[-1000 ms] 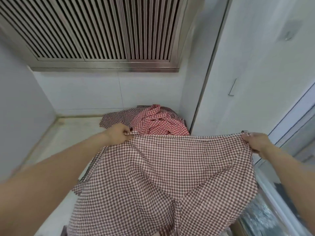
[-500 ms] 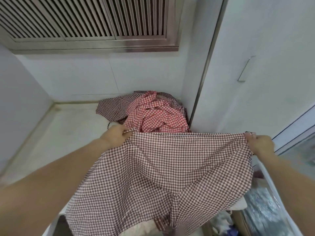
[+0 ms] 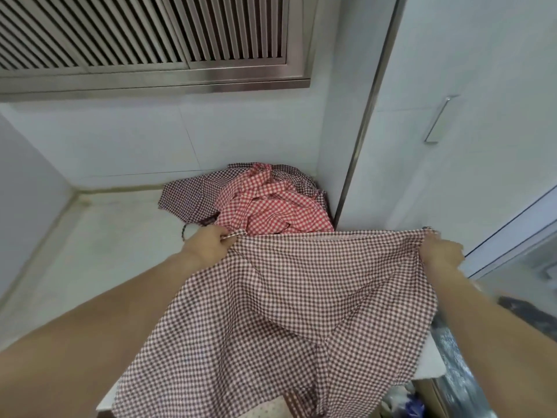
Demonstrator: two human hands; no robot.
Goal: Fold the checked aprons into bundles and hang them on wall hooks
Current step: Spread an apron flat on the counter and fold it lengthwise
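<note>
readable text: none | labels, brands, numbers, signs: none legible on any surface in the head view | patterns seen are only woven checks, not lettering

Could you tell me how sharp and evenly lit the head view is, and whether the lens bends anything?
Head view: soft, even light, no hard shadows; brown checked apron sharp; right hand slightly motion-blurred; wide-angle lens bows the metal wall trim.
</note>
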